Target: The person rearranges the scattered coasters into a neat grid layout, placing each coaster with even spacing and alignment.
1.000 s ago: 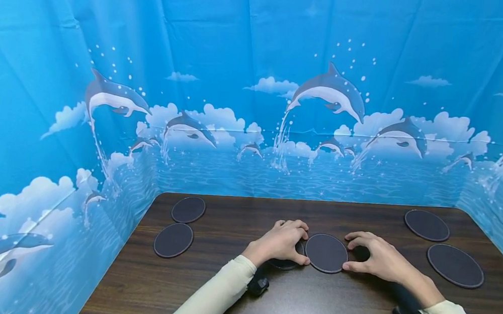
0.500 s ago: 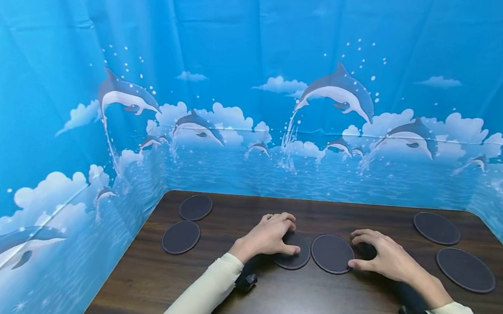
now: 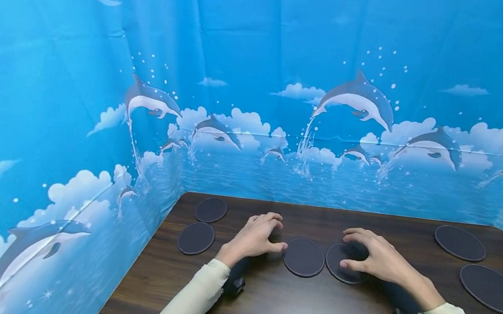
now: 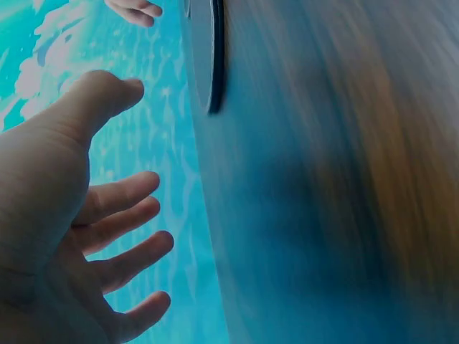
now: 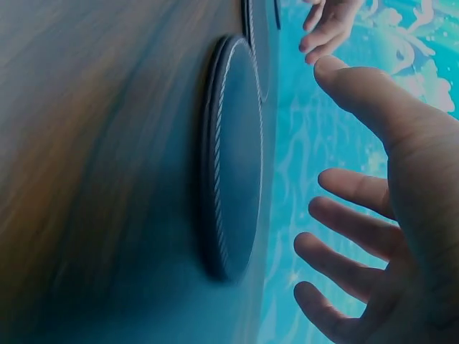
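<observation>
Two dark round coasters with stitched rims lie side by side mid-table in the head view: a left one [image 3: 303,258] and a right one [image 3: 336,266]. My left hand [image 3: 250,238] is just left of the left coaster, its thumb tip near the rim. It holds nothing, and the left wrist view shows its fingers [image 4: 129,261] spread and loosely bent. Over the right coaster hovers my right hand [image 3: 380,258], partly covering it. In the right wrist view its fingers [image 5: 337,265] are relaxed and apart from the coaster [image 5: 240,165].
Two more coasters, a far one [image 3: 211,209] and a nearer one [image 3: 196,238], lie at the table's left. At the right lie another pair, one far [image 3: 460,243] and one near [image 3: 492,289]. A blue dolphin-print curtain [image 3: 248,101] borders the dark wooden table [image 3: 282,311].
Relative to the table, both hands have shifted left. My left hand has come off the left middle coaster, and my right hand is now over the right one. The head view has swung left.
</observation>
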`<state>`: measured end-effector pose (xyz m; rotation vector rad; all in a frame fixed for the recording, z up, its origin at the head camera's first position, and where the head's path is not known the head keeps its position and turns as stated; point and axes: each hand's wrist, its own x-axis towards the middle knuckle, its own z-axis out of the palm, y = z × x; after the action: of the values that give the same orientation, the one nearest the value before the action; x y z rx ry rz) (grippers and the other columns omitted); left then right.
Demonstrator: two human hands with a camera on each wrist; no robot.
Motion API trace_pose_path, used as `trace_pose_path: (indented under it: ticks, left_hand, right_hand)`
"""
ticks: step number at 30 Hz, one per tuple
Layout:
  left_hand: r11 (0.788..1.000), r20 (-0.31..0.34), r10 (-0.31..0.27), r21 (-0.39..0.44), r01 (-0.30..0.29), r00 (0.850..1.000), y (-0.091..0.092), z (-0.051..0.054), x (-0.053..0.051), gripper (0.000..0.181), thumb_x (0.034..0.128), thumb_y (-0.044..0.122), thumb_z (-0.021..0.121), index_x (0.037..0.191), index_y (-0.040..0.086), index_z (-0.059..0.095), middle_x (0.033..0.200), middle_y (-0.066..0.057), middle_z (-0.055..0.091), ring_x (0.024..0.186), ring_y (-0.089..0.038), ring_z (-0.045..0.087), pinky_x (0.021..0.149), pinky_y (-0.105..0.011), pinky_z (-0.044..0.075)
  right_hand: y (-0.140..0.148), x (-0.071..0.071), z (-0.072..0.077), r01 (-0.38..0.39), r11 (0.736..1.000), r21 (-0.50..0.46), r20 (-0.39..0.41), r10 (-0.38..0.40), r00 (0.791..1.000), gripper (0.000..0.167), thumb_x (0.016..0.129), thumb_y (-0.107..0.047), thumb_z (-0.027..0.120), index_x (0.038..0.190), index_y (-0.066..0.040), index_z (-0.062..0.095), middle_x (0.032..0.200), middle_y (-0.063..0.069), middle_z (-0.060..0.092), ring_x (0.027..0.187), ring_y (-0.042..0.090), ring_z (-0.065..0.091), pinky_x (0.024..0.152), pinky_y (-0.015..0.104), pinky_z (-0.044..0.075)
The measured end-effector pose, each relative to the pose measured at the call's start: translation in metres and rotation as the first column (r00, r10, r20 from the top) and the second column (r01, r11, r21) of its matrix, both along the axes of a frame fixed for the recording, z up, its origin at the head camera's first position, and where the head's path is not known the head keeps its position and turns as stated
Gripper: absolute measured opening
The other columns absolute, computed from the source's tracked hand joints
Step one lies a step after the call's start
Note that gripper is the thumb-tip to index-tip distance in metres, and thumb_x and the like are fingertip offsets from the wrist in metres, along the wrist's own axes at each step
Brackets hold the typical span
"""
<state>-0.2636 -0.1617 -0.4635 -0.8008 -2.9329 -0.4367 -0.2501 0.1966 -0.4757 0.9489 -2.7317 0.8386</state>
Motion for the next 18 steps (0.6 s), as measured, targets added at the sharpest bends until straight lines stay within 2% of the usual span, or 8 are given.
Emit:
trace_pose_path:
  ticks: [3,8,12,18]
  left_hand:
    - [0.998,-0.024,0.036,0.046,-0.035,0.999,-0.015,0.001,0.001,0.054,0.0949,0.051,0.069,0.131,0.011,0.067,0.147,-0.003,0.05,0.133,-0.024,0.049,0.111,-0.054,0.032]
    - [0.988,-0.059,0.115,0.114,-0.108,0.992,-0.047,0.007,-0.005,0.052,0.0949,0.048,0.069,0.129,0.009,0.067,0.146,-0.004,0.051,0.132,-0.026,0.05,0.109,-0.056,0.034]
    - [0.98,-0.043,0.143,0.143,-0.136,0.989,-0.07,0.005,-0.003,0.053,0.0948,0.047,0.07,0.129,0.008,0.067,0.146,-0.005,0.051,0.132,-0.027,0.049,0.109,-0.059,0.032]
    - [0.979,-0.055,0.163,0.131,-0.155,0.985,-0.091,-0.001,0.005,0.055,0.0936,0.046,0.072,0.132,0.008,0.065,0.144,-0.007,0.052,0.131,-0.03,0.05,0.108,-0.06,0.032]
  right_hand:
    - [-0.014,-0.001,0.001,-0.017,1.0,-0.003,0.007,0.017,1.0,0.058,0.083,-0.047,0.084,0.125,-0.009,0.071,0.145,0.014,0.052,0.128,0.042,0.05,0.093,0.069,0.041]
    - [-0.042,-0.008,0.008,-0.057,0.998,-0.03,-0.004,0.057,0.998,0.057,0.084,-0.049,0.082,0.126,-0.012,0.071,0.15,0.012,0.047,0.131,0.041,0.048,0.095,0.072,0.036]
    - [-0.064,-0.013,0.011,-0.089,0.994,-0.07,0.019,0.091,0.996,0.056,0.085,-0.051,0.081,0.125,-0.013,0.071,0.151,0.01,0.046,0.133,0.04,0.047,0.097,0.069,0.038]
    - [-0.097,-0.024,0.009,-0.151,0.982,-0.113,0.065,0.159,0.985,0.057,0.086,-0.05,0.08,0.126,-0.01,0.07,0.151,0.011,0.046,0.135,0.038,0.046,0.097,0.063,0.043]
